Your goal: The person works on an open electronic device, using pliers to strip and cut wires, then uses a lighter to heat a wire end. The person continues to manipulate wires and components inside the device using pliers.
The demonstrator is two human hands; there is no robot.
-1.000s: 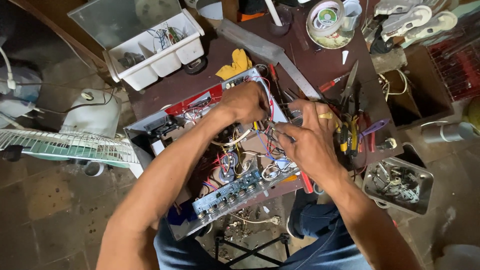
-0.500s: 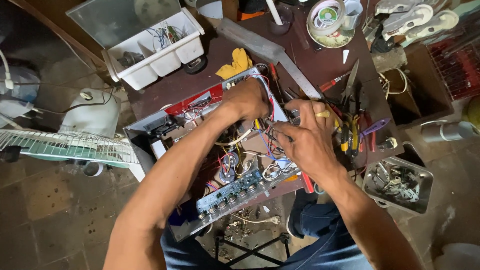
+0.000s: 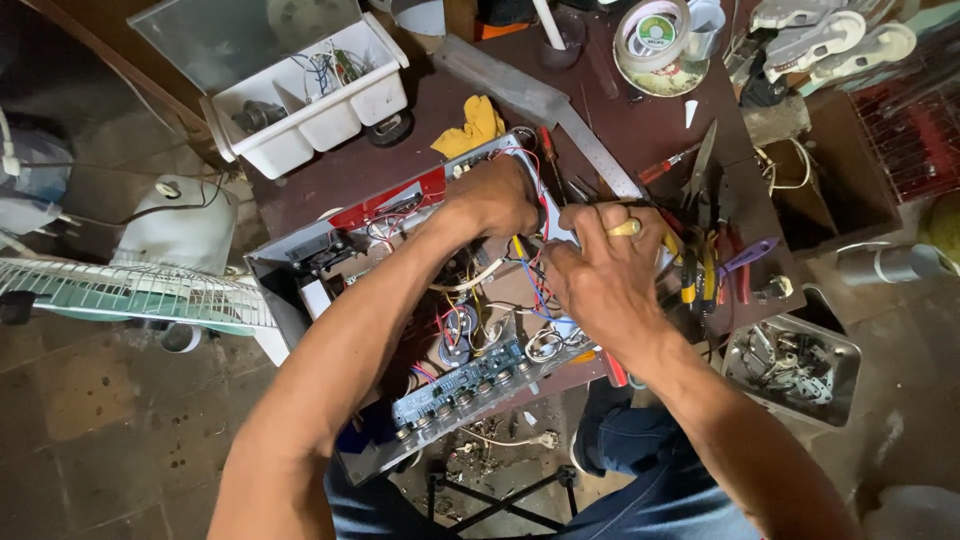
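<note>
Open metal amplifier chassis with red inner panel sat tilted on dark brown worktable, front edge overhanging toward lap. Left hand reached deep into far side of chassis, fingers curled down among red, blue and white wiring bundle; grip hidden, could not tell whether closed on anything. Right hand, gold ring on one finger, rested just beside left, fingers bent and pressed into same wiring; fingertips hidden, could not tell what was pinched. Blue control circuit board with row of knobs ran along near edge of chassis, below both hands. Round capacitors visible between forearms. White plastic compartment tray with loose wires stood at far left of table, well apart from chassis. Crumpled yellow cloth lay just beyond chassis. Long grey metal bar lay diagonal behind hands. Yellow-handled pliers and purple-handled tool lay just right of right hand. Roll of solder on round dish at far edge. Square metal tin of small parts sat low right, off table. White wire fan guard lay on floor at left.
</note>
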